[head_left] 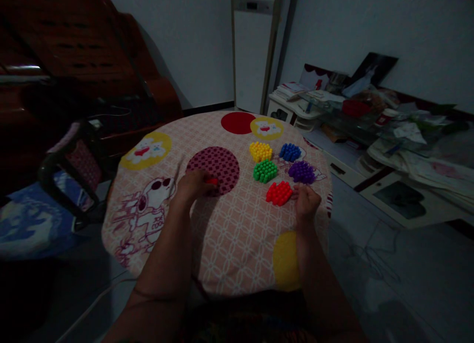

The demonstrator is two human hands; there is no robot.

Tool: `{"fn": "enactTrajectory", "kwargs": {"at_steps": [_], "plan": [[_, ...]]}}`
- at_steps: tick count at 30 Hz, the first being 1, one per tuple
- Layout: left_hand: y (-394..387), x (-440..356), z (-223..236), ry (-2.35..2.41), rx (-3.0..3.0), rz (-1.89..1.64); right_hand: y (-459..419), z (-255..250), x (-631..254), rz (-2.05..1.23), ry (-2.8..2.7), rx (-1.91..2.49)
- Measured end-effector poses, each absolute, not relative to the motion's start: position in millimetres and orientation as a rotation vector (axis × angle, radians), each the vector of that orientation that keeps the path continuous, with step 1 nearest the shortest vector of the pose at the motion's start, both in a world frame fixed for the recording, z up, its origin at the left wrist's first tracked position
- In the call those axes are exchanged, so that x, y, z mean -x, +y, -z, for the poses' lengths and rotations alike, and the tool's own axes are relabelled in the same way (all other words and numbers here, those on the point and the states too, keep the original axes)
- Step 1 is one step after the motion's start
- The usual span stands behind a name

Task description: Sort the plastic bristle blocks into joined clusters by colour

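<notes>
On the round table lies a bunch of small, round-topped red plastic pieces. My right hand is at its right edge, with fingers pinched together; what they hold, if anything, is too small to make out. Over the dark checked circle on the cloth, my left hand is closed on a red plastic piece that sticks out past the fingertips. Behind the red bunch are similar bunches in green, yellow, blue and purple. The purple one is just beyond my right hand.
A patterned tablecloth covers the table. To the left stand a chair and a wooden bench. A cluttered low cabinet runs along the right wall, and cables lie on the floor.
</notes>
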State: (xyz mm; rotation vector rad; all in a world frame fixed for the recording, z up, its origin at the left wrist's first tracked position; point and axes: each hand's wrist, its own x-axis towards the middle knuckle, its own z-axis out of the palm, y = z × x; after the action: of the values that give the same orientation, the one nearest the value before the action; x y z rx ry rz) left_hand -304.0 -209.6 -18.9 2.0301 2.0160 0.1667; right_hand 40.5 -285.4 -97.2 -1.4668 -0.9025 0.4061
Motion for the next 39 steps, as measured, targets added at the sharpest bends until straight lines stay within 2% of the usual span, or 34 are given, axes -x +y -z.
{"fn": "enactTrajectory", "kwargs": {"at_steps": [3, 7, 14, 18, 24, 29, 39], "plan": [[-209, 299, 22, 2.018, -2.032, -0.098, -285, 99, -42, -0.413, -0.900, 1.469], [-208, 291, 24, 1.953, -2.064, -0.226, -285, 101, -44, -0.403, -0.926, 1.484], [-212, 259, 24, 1.604, -2.067, -0.757, -286, 99, -42, -0.414, -0.908, 1.474], [-214, 214, 17, 1.278, -2.103, -0.910, -286, 95, -40, -0.419, -0.896, 1.473], [-216, 158, 5, 1.098, -2.261, -0.885, -287, 91, -38, -0.435, -0.868, 1.470], [-217, 160, 9, 1.144, -2.300, -0.875, -288, 90, -37, -0.442, -0.865, 1.470], [-225, 155, 23, 1.108, -2.439, -0.591, -287, 90, -38, -0.427, -0.884, 1.492]]}}
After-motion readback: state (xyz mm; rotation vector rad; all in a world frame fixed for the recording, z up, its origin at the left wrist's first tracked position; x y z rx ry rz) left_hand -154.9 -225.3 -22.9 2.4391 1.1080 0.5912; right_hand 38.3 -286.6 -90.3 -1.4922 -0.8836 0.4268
